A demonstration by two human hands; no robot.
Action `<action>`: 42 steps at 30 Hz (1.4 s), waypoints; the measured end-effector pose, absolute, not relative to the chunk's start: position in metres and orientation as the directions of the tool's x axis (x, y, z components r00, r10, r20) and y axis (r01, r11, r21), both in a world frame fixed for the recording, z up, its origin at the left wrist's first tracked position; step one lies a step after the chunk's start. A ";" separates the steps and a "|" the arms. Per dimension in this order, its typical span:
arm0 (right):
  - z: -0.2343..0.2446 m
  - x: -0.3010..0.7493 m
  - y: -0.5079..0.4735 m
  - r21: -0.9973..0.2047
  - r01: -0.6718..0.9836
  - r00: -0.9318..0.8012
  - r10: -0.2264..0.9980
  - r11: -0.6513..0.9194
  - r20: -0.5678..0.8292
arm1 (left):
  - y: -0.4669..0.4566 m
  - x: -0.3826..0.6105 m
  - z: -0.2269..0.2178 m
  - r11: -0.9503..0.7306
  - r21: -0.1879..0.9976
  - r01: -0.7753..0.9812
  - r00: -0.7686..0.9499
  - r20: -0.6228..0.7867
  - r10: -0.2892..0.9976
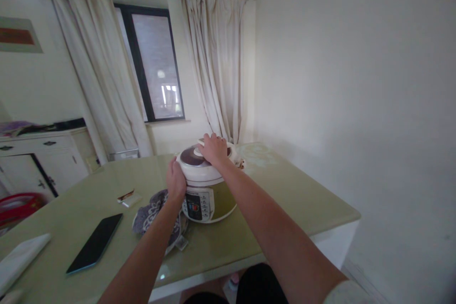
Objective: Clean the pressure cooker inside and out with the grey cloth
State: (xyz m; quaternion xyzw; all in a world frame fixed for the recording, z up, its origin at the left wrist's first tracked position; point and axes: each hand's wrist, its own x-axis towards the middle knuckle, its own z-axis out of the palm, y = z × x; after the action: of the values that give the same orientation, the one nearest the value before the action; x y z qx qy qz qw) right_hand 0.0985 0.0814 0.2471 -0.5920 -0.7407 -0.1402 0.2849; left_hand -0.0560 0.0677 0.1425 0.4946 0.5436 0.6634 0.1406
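Observation:
A white electric pressure cooker (199, 203) stands upright on the table, its lid (194, 171) seated on the body and its control panel facing me. My right hand (213, 148) is closed over the handle on top of the lid; the forearm hides part of the cooker's right side. At the left, my left hand (175, 179) is pressed round the side of the cooker at the lid's rim, with some fingers hidden behind it. A crumpled grey patterned cloth (151, 213) lies against the cooker's left side, partly covered by my left forearm.
On the pale green tabletop (221, 247), to the left, lie a dark tablet or phone (95, 242), a white flat item (23, 259) and a small packet (131, 198). A wall (356, 104) borders the table on the right; a white cabinet (60, 166) stands at far left.

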 end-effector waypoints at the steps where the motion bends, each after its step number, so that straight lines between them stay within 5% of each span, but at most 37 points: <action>1: 0.247 0.099 0.081 -0.129 0.957 -0.136 0.796 0.260 0.590 | 0.065 -0.054 0.144 -0.354 0.875 0.331 -0.496 0.481 0.723; 8: 0.248 0.101 0.083 -0.173 0.944 -0.127 0.795 0.280 0.594 | 0.063 -0.053 0.147 -0.336 0.895 0.293 -0.513 0.444 0.735; 14: 0.251 0.116 0.075 -0.434 0.813 -0.018 0.762 0.387 0.647 | 0.075 -0.055 0.150 -0.371 0.877 0.305 -0.444 0.476 0.759; 22: 0.153 0.203 0.029 -0.317 0.787 0.009 0.503 0.530 0.864 | 0.086 -0.083 0.122 -0.234 0.899 0.371 -0.481 0.401 0.779; 27: 0.094 0.228 0.029 -0.444 0.654 0.040 0.558 0.613 0.829 | 0.053 -0.134 0.068 0.044 0.602 0.797 -0.350 0.401 0.847; 32: 0.083 0.209 0.026 -0.576 0.537 0.183 0.581 0.616 0.793 | 0.019 -0.162 0.029 0.117 0.405 0.907 -0.230 0.243 0.942; 36: 0.054 0.203 0.018 -0.675 0.448 0.251 0.642 0.586 0.724 | 0.012 -0.171 0.025 0.023 0.491 0.871 -0.189 0.291 0.938; 42: 0.000 0.204 0.024 -0.778 0.350 0.238 0.754 0.522 0.612 | 0.034 -0.150 0.042 -0.184 0.803 0.567 -0.101 0.289 0.952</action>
State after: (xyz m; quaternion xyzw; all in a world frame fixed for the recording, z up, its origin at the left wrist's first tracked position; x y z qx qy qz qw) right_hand 0.2042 0.0244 0.0002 -0.4624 -0.5966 0.1589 0.6363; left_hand -0.1497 0.0343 0.0424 0.6331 0.5997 0.4370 0.2205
